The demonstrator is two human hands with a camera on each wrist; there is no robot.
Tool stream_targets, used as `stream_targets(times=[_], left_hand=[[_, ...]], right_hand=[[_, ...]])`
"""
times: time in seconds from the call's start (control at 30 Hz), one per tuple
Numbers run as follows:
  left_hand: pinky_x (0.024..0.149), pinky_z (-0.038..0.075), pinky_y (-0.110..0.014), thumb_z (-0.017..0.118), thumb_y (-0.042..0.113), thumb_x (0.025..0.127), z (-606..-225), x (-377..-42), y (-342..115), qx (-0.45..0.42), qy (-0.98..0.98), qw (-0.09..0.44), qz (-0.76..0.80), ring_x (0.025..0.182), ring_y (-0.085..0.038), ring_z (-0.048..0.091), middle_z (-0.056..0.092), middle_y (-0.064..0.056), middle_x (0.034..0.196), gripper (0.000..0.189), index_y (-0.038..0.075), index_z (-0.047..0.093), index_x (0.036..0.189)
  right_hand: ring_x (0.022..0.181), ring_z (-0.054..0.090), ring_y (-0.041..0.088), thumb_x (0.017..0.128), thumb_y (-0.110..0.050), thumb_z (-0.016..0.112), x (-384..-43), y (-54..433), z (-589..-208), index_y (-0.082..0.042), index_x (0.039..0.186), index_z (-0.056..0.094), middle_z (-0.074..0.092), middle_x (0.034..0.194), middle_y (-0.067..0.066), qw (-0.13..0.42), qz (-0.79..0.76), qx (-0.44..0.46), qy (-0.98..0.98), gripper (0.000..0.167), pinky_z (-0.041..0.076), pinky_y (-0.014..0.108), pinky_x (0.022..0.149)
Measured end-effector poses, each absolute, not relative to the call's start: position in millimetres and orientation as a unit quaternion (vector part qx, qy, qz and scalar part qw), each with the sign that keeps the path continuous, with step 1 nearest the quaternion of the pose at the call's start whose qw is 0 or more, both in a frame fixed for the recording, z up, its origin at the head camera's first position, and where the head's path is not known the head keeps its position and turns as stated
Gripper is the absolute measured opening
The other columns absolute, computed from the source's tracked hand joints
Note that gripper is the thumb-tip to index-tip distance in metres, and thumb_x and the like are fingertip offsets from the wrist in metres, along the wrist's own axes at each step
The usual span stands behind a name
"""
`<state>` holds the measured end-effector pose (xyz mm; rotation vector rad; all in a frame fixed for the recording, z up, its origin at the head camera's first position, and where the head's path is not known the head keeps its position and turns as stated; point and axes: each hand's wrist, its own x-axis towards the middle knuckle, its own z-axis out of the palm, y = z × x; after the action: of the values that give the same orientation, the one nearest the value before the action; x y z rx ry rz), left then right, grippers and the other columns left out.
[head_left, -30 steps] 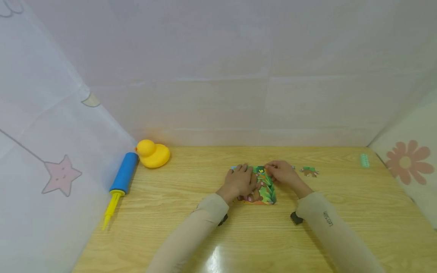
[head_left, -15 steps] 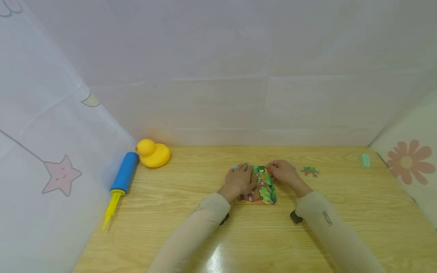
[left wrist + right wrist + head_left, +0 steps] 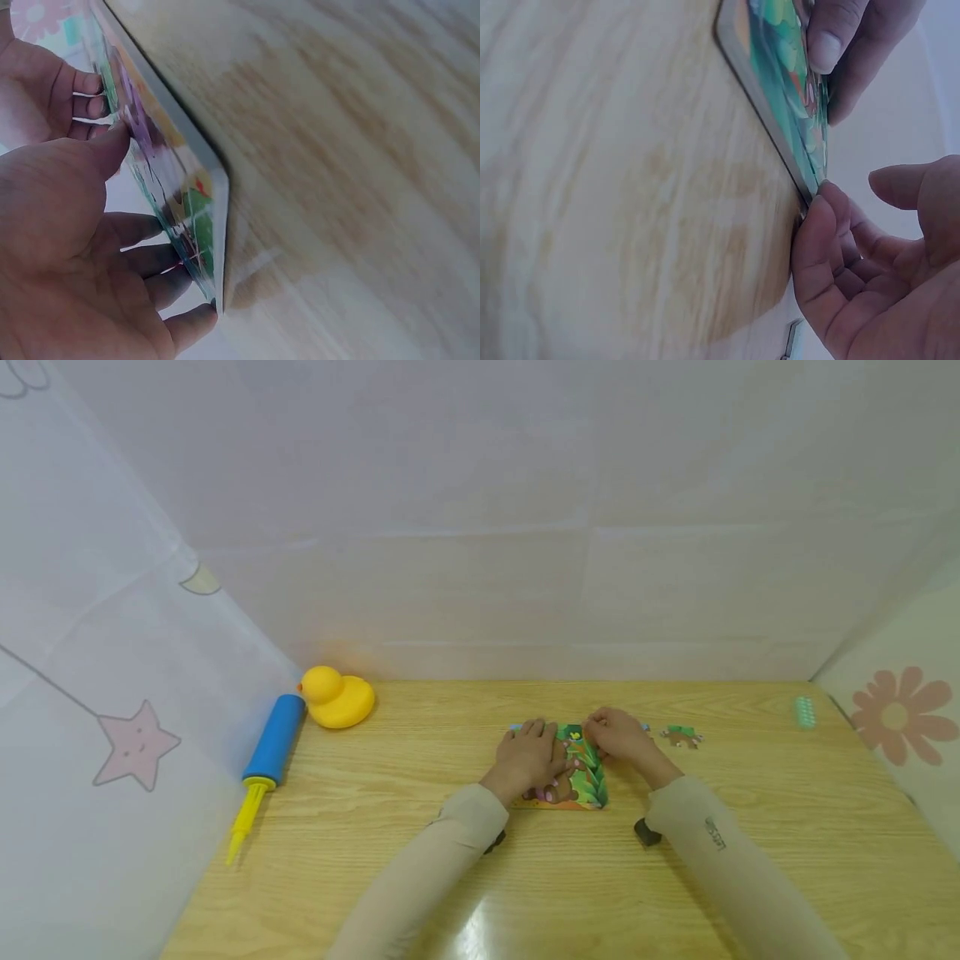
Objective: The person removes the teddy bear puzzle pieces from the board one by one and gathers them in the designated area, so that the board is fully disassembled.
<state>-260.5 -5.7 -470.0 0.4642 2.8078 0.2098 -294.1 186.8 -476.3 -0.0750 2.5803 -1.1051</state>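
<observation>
A jigsaw puzzle (image 3: 592, 785) with brown animal figures and green leaves lies flat on the table. My left hand (image 3: 528, 758) rests on its left half with the fingers spread and covers part of the picture. In the left wrist view, that hand's fingertips reach the far edge of the puzzle board (image 3: 199, 217). At the far right corner is my right hand (image 3: 621, 737). The right wrist view shows its bent fingertips (image 3: 819, 214) right at the board's corner, the thumb standing apart from them. Loose puzzle pieces (image 3: 681, 737) lie just right of this hand.
A yellow rubber duck (image 3: 337, 697) sits at the back left of the wooden table (image 3: 412, 718). Beside it, a blue and yellow hand pump (image 3: 273, 739) lies along the left edge. Toward the back right corner is a small mint-green item (image 3: 805, 712). Printed cloth walls (image 3: 480, 593) border the table.
My right hand has shifted very slightly upward at the puzzle's corner, and more of the small piece beside it shows. The left hand keeps its place on the puzzle.
</observation>
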Motion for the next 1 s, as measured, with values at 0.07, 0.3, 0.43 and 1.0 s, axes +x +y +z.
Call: stream_targets(times=[0.07, 0.3, 0.43, 1.0], left_hand=[[0.126, 0.027, -0.05, 0.046, 0.064, 0.1, -469.6, -259.4, -5.8, 0.162, 0.975, 0.138, 0.068, 0.156, -0.023, 0.025, 0.027, -0.005, 0.169, 0.079, 0.018, 0.027, 0.161], [0.126, 0.028, -0.048, 0.047, 0.064, 0.1, -469.2, -258.4, -5.2, 0.158, 0.976, 0.133, 0.061, 0.156, -0.021, 0.026, 0.028, -0.004, 0.168, 0.079, 0.018, 0.028, 0.161], [0.125, 0.029, -0.048, 0.046, 0.064, 0.1, -470.4, -259.6, -5.0, 0.158, 0.977, 0.129, 0.056, 0.156, -0.021, 0.027, 0.028, -0.003, 0.168, 0.078, 0.019, 0.028, 0.161], [0.125, 0.03, -0.046, 0.044, 0.07, 0.097, -470.4, -262.5, -3.1, 0.151, 0.978, 0.136, 0.045, 0.156, -0.018, 0.026, 0.027, -0.001, 0.169, 0.083, 0.021, 0.026, 0.162]], right_hand=[[0.075, 0.064, 0.017, 0.107, -0.03, 0.044, -293.9, 186.9, -476.6, 0.0, 0.13, 0.06, 0.064, 0.092, 0.009, 0.165, -0.393, -0.022, 0.904, 0.041, 0.059, 0.028, 0.066], [0.076, 0.066, 0.017, 0.109, -0.029, 0.044, -293.1, 187.9, -476.8, 0.003, 0.137, 0.058, 0.061, 0.076, 0.007, 0.165, -0.384, -0.029, 0.908, 0.046, 0.06, 0.028, 0.066], [0.071, 0.066, 0.016, 0.108, -0.029, 0.044, -295.2, 186.8, -477.9, 0.002, 0.132, 0.063, 0.064, 0.077, 0.007, 0.143, -0.347, -0.044, 0.926, 0.043, 0.058, 0.029, 0.067], [0.055, 0.043, 0.013, 0.101, -0.025, 0.046, -301.8, 179.3, -479.3, -0.006, 0.087, 0.065, 0.056, 0.069, 0.002, 0.089, -0.268, -0.076, 0.956, 0.031, 0.038, 0.026, 0.053]])
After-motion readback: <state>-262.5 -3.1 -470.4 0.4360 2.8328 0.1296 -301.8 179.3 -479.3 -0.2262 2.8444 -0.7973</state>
